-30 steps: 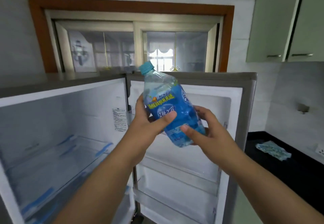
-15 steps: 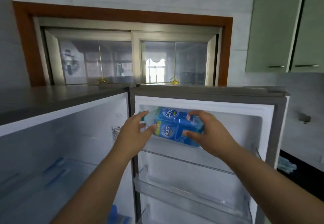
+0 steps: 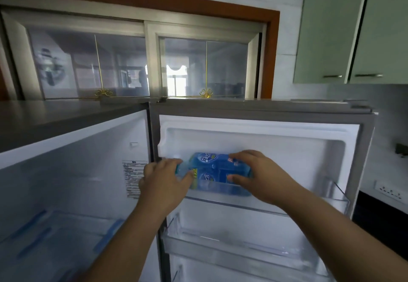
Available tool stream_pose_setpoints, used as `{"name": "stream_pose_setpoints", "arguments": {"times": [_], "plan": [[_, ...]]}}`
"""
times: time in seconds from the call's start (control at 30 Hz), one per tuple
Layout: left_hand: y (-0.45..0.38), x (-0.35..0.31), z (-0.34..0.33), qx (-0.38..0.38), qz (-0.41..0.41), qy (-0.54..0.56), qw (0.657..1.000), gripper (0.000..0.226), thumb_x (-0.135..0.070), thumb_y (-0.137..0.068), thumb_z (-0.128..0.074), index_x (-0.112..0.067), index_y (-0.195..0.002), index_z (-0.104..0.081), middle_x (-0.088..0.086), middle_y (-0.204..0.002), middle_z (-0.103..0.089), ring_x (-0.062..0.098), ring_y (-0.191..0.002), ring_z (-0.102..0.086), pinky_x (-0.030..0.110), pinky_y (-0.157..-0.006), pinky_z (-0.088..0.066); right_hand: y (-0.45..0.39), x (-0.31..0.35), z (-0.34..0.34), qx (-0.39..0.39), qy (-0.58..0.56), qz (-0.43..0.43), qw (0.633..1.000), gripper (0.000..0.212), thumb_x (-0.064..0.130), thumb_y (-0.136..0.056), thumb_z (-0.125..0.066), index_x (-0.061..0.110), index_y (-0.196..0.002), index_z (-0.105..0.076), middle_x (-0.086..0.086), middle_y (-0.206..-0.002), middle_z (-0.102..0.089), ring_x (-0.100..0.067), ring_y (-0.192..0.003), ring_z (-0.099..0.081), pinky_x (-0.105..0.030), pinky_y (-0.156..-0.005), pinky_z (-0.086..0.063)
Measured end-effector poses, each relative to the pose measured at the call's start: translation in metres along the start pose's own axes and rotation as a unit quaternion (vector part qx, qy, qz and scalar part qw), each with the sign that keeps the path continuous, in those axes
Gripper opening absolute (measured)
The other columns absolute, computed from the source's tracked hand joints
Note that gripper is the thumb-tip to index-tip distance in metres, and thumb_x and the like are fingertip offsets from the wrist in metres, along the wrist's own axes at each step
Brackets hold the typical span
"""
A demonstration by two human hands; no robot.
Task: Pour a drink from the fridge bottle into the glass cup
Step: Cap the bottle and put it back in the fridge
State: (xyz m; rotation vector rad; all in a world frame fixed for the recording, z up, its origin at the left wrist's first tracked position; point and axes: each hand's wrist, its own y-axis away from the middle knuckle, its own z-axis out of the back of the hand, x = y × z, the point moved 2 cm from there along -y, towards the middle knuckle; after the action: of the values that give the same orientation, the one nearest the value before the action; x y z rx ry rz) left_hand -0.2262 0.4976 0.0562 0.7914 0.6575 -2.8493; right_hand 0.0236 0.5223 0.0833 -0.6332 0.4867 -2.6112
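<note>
A clear plastic bottle (image 3: pixel 212 172) with a blue label lies on its side in the top shelf (image 3: pixel 309 211) of the open fridge door. My left hand (image 3: pixel 164 181) grips its left end, and the cap is hidden behind that hand. My right hand (image 3: pixel 258 176) wraps the bottle's right end, thumb below and fingers on top. No glass cup is in view.
The fridge body (image 3: pixel 66 182) stands open at the left, with glass shelves edged in blue tape. A lower door shelf (image 3: pixel 242 250) sits under the bottle. Green wall cabinets (image 3: pixel 353 27) hang at the upper right. A dark counter (image 3: pixel 379 213) lies right of the door.
The bottle was upright in both hands in front of the fridge. It has since been turned sideways and lowered onto the top door shelf, both hands still on it.
</note>
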Motion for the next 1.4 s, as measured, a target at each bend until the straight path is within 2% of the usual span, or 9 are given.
{"name": "stream_pose_setpoints", "arguments": {"times": [0.17, 0.3, 0.47, 0.6, 0.8, 0.97, 1.07, 1.23, 1.4], "plan": [[0.012, -0.019, 0.001, -0.049, -0.06, -0.032, 0.996, 0.061, -0.052, -0.101, -0.051, -0.038, -0.157, -0.033, -0.01, -0.155, -0.046, 0.021, -0.145, -0.031, 0.048, -0.113, -0.029, 0.004, -0.001, 0.002, 0.028, 0.029, 0.0, 0.999, 0.06, 0.055, -0.1, -0.054, 0.042, -0.156, -0.036, 0.009, -0.164, -0.033, -0.013, -0.142, -0.044, -0.034, -0.116, -0.042], [0.028, -0.056, -0.017, -0.074, -0.247, -0.022, 0.966, 0.034, -0.036, -0.093, -0.062, -0.038, -0.128, -0.06, -0.014, -0.13, -0.061, 0.018, -0.127, -0.05, 0.04, -0.105, -0.037, 0.017, -0.001, 0.008, -0.001, 0.031, -0.012, 0.999, 0.061, 0.055, -0.101, -0.052, 0.046, -0.158, -0.03, 0.012, -0.168, -0.025, -0.011, -0.134, -0.053, -0.032, -0.108, -0.049], [0.047, -0.119, -0.047, -0.04, -0.337, 0.014, 0.941, 0.023, -0.035, -0.097, -0.057, -0.033, -0.119, -0.064, -0.013, -0.118, -0.066, 0.016, -0.118, -0.054, 0.039, -0.102, -0.039, 0.046, -0.017, 0.042, -0.121, 0.012, -0.033, 0.992, 0.037, 0.034, -0.102, -0.059, 0.035, -0.139, -0.058, 0.012, -0.136, -0.058, -0.003, -0.099, -0.065, -0.022, -0.087, -0.053], [0.074, -0.166, -0.078, 0.014, -0.365, 0.015, 0.931, 0.03, -0.042, -0.1, -0.052, -0.03, -0.125, -0.063, -0.009, -0.119, -0.068, 0.018, -0.114, -0.06, 0.04, -0.101, -0.041, 0.089, -0.043, 0.065, -0.181, 0.013, -0.082, 0.98, 0.023, 0.026, -0.1, -0.06, 0.034, -0.119, -0.068, 0.021, -0.111, -0.059, 0.002, -0.091, -0.063, -0.018, -0.078, -0.051], [0.103, -0.186, -0.126, -0.093, -0.359, -0.026, 0.928, 0.035, -0.058, -0.095, -0.053, -0.027, -0.105, -0.067, -0.006, -0.097, -0.066, 0.025, -0.095, -0.061, 0.043, -0.099, -0.04, 0.15, -0.098, 0.083, -0.259, -0.006, -0.15, 0.954, 0.014, 0.022, -0.094, -0.065, 0.029, -0.106, -0.069, 0.015, -0.101, -0.063, 0.0, -0.087, -0.06, -0.02, -0.072, -0.049], [0.108, -0.183, -0.128, -0.14, -0.349, -0.02, 0.926, 0.038, -0.063, -0.098, -0.052, -0.026, -0.097, -0.063, -0.007, -0.092, -0.06, 0.023, -0.093, -0.056, 0.04, -0.107, -0.034, 0.173, -0.145, 0.074, -0.129, -0.09, -0.238, 0.958, 0.052, 0.038, -0.094, -0.071, 0.027, -0.141, -0.051, 0.006, -0.136, -0.059, -0.01, -0.113, -0.061, -0.024, -0.09, -0.047], [0.117, -0.182, -0.123, -0.124, -0.319, -0.041, 0.939, 0.041, -0.066, -0.101, -0.04, -0.029, -0.098, -0.059, -0.009, -0.093, -0.059, 0.021, -0.098, -0.057, 0.041, -0.115, -0.028, 0.183, -0.153, 0.069, -0.056, -0.104, -0.196, 0.973, 0.075, 0.042, -0.096, -0.069, 0.029, -0.159, -0.032, 0.007, -0.157, -0.044, -0.014, -0.142, -0.044, -0.03, -0.113, -0.04], [0.14, -0.177, -0.102, -0.143, -0.294, -0.031, 0.945, 0.042, -0.058, -0.105, -0.033, -0.026, -0.092, -0.056, -0.014, -0.085, -0.044, 0.02, -0.09, -0.058, 0.049, -0.12, -0.034, 0.194, -0.159, 0.074, -0.032, -0.169, -0.138, 0.975, 0.083, 0.046, -0.097, -0.064, 0.028, -0.164, -0.019, 0.008, -0.164, -0.034, -0.009, -0.148, -0.035, -0.031, -0.121, -0.033], [0.173, -0.153, -0.086, -0.172, -0.247, -0.024, 0.953, 0.051, -0.057, -0.108, -0.027, -0.019, -0.093, -0.058, -0.003, -0.096, -0.063, 0.024, -0.114, -0.063, 0.05, -0.125, -0.027, 0.208, -0.15, 0.074, -0.15, -0.201, -0.094, 0.963, 0.069, 0.052, -0.092, -0.065, 0.024, -0.151, -0.043, 0.003, -0.143, -0.046, -0.01, -0.124, -0.054, -0.038, -0.11, -0.048]]}}
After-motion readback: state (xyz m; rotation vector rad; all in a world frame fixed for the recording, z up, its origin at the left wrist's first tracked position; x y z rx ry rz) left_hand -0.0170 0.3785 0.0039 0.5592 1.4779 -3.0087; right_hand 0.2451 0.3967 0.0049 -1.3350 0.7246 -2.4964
